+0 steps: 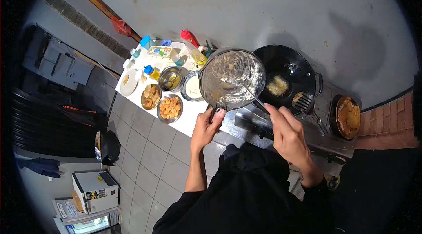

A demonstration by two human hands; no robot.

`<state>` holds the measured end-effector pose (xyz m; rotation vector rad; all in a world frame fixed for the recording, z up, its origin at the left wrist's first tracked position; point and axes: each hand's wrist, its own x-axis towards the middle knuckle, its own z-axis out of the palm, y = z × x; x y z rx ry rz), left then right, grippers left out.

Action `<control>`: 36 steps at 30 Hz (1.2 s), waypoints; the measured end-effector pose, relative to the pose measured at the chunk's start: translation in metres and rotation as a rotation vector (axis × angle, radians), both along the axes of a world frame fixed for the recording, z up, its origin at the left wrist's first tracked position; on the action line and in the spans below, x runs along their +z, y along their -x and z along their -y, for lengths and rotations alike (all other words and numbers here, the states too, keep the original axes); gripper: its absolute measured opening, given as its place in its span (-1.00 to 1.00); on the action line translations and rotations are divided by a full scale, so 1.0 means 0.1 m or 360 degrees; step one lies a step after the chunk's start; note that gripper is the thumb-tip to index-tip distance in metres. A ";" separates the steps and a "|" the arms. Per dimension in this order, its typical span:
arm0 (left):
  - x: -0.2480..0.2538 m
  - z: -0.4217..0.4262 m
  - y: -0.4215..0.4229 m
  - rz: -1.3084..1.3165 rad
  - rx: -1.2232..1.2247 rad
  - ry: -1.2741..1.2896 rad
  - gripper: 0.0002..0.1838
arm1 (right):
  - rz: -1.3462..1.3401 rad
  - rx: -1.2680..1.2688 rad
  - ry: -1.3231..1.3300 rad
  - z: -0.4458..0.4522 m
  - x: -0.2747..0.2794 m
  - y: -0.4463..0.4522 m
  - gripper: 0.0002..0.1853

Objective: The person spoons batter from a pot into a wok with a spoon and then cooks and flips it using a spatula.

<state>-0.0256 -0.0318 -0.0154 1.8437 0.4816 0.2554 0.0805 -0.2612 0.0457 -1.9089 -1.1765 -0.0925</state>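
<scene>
My left hand [206, 127] is closed around the handle of a saucepan [211, 73], which is tilted so that I look into it. Pale, sticky batter [246, 78] coats its inner wall and bottom. My right hand [288, 135] grips the dark handle of a long metal utensil [251, 93]; its far end is down in the batter, so I cannot tell whether it is a spoon or a fork. Just right of the saucepan, a black wok [303, 64] sits on the stove with a pale yellow piece of food [278, 86] frying in it.
A slotted turner [303, 103] rests on the wok's near rim, beside another frying piece. Fried food fills a pan [349, 117] at the far right. On the white table [187, 117] stand bowls of tofu-like cubes [170, 107] and fried pieces [151, 96], plus bottles.
</scene>
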 end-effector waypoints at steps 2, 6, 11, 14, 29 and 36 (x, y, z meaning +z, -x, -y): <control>0.00 0.00 -0.01 0.0027 0.0015 -0.0092 -0.57 | -0.0073 -0.0089 -0.0110 0.01 0.02 -0.02 -0.64; -0.06 -0.02 0.00 0.0149 0.0034 -0.0327 -0.53 | -0.0005 -0.0162 -0.0194 -0.03 -0.06 -0.07 -0.70; 0.00 0.00 -0.02 0.0219 0.0015 -0.0585 -0.50 | -0.0176 -0.0136 -0.0146 -0.13 -0.15 -0.05 -0.72; 0.02 -0.01 -0.03 0.0051 -0.0022 -0.0533 -0.53 | -0.0387 -0.0091 -0.0141 -0.20 -0.21 -0.05 -0.75; -0.26 0.03 -0.16 0.0000 -0.0008 -0.0624 -0.57 | -0.1127 -0.0167 -0.0445 -0.29 -0.56 0.04 -0.80; -0.22 0.07 -0.24 0.0028 -0.0024 -0.0650 -0.61 | -0.2211 -0.0018 -0.0842 -0.23 -0.50 -0.08 -0.77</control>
